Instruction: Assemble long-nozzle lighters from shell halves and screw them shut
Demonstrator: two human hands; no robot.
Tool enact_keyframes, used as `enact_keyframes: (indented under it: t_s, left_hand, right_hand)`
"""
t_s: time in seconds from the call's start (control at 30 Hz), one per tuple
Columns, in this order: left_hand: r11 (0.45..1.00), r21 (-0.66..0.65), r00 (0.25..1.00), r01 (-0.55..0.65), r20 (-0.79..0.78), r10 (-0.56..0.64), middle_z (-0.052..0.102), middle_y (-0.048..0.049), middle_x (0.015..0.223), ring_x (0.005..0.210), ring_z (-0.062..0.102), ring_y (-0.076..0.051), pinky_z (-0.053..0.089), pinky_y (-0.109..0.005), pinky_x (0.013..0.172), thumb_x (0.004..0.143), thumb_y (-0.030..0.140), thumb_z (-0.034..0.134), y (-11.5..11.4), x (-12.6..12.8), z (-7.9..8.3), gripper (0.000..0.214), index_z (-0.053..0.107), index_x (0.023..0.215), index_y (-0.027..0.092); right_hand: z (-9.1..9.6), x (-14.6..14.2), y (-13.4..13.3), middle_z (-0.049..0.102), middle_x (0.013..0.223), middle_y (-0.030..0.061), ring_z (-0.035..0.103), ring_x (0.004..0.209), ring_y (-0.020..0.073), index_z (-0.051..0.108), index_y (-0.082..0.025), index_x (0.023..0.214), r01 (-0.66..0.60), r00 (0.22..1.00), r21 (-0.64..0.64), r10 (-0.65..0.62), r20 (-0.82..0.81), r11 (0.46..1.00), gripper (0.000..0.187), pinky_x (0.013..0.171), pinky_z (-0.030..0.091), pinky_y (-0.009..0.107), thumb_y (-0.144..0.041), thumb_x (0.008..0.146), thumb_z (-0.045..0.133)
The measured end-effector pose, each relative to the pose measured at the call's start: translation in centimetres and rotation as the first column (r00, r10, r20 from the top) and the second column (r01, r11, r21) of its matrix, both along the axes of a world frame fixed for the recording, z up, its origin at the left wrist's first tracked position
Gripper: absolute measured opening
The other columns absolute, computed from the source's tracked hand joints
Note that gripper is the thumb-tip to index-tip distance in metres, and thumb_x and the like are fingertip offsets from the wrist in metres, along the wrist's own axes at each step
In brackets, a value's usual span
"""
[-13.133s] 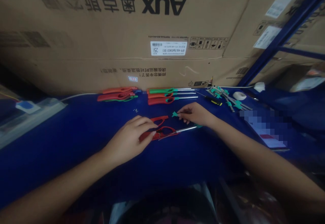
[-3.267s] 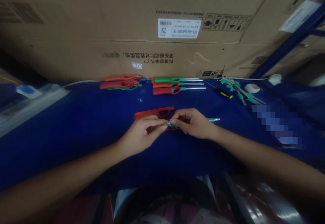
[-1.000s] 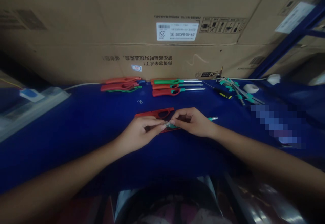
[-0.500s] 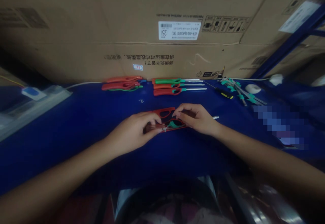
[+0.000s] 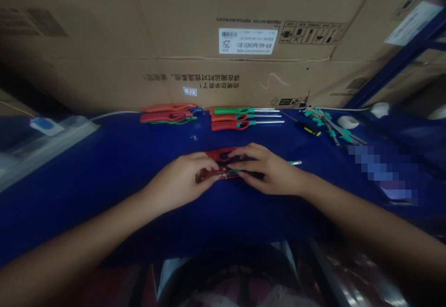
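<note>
On the blue table top (image 5: 114, 167) lies a red lighter shell (image 5: 219, 154) with a green inner part and a metal tube (image 5: 294, 162) that sticks out to the right. My left hand (image 5: 181, 181) pinches the shell's left end, fingers closed on it. My right hand (image 5: 270, 170) lies over the middle of the lighter, fingers pressed down on the green part. Most of the lighter is hidden under both hands.
Red shell halves (image 5: 167, 114) and three long lighters (image 5: 240, 117) lie along the back, against a large cardboard box (image 5: 195, 42). A black-and-yellow screwdriver (image 5: 308, 128), a pile of green-tipped metal tubes (image 5: 331, 126) and a white tape roll (image 5: 347, 121) sit at the back right.
My right hand has shifted from pinching the green part to lying flat over the lighter. The metal tube now shows further right. My left hand keeps its hold on the shell.
</note>
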State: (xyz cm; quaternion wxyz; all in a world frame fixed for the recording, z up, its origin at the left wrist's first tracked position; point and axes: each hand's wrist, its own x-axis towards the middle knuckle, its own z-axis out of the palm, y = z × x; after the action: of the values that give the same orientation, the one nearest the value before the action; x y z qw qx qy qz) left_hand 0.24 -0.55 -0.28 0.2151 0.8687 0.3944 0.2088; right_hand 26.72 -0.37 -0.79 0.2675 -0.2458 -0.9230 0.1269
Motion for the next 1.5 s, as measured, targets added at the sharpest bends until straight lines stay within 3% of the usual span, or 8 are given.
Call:
enact_keyframes:
  t_s: [0.1,0.23,0.53,0.97,1.33,1.5]
  left_hand:
    - [1.0,-0.007,1.0,0.011,0.025,-0.011,0.072,-0.0017,0.094,0.07,0.063,-0.012,0.049,-0.023,0.064,0.094,0.035,0.066,0.2,-0.14,-0.21,0.017,0.078,0.101,0.025]
    - [1.0,0.008,0.999,-0.009,0.032,0.009,0.073,-0.0008,0.086,0.063,0.061,-0.011,0.047,-0.023,0.06,0.092,0.038,0.068,0.33,-0.3,-0.28,0.019,0.08,0.1,0.026]
    - [0.998,-0.058,0.996,-0.02,0.08,0.025,0.073,-0.0024,0.083,0.062,0.061,-0.012,0.047,-0.023,0.058,0.091,0.039,0.068,0.48,-0.06,-0.09,0.021,0.082,0.097,0.025]
    - [0.986,-0.142,0.985,-0.082,0.137,0.102,0.07,-0.0016,0.081,0.055,0.062,-0.01,0.049,-0.021,0.053,0.086,0.036,0.074,0.39,0.16,-0.79,0.017,0.08,0.087,0.02]
    - [0.983,-0.178,0.993,-0.055,0.094,0.073,0.07,-0.0032,0.086,0.054,0.065,-0.009,0.053,-0.02,0.051,0.088,0.03,0.07,0.15,-0.17,0.07,0.016,0.08,0.094,0.02]
    - [0.928,-0.36,0.981,-0.097,0.122,0.15,0.07,-0.0036,0.085,0.052,0.068,-0.012,0.058,-0.023,0.048,0.086,0.033,0.07,0.24,0.03,-0.17,0.019,0.078,0.094,0.017]
  right_hand:
    - [0.05,0.04,-0.33,0.052,0.15,0.0139,0.051,0.133,0.0279,0.062,-0.023,0.137,-0.003,0.985,0.043,-0.004,0.175,0.999,0.041,0.108,0.043,0.052,-0.02,0.097,0.056]
    - [0.06,0.03,-0.53,0.046,0.155,0.0144,0.045,0.139,0.0295,0.056,-0.024,0.144,0.011,0.967,0.035,-0.02,0.255,0.999,0.047,0.111,0.04,0.054,-0.023,0.097,0.057]
    - [0.01,0.09,-0.23,0.061,0.128,0.013,0.056,0.116,0.0272,0.059,-0.022,0.139,0.105,0.962,0.071,-0.12,0.247,0.992,0.041,0.096,0.048,0.047,-0.026,0.097,0.058]
    - [-0.3,-0.16,-0.14,0.059,0.132,0.0134,0.056,0.119,0.0255,0.06,-0.02,0.136,0.047,0.972,0.001,-0.046,0.231,0.999,0.038,0.101,0.048,0.047,-0.019,0.099,0.054]
    - [-0.33,-0.24,-0.1,0.061,0.129,0.0121,0.055,0.117,0.0256,0.062,-0.02,0.133,0.055,0.972,-0.029,-0.047,0.231,0.998,0.035,0.101,0.049,0.048,-0.018,0.1,0.053]
    - [-0.47,-0.17,-0.04,0.061,0.126,0.0124,0.056,0.115,0.0253,0.062,-0.02,0.133,0.047,0.977,-0.025,-0.041,0.209,0.999,0.035,0.1,0.049,0.047,-0.018,0.099,0.053]
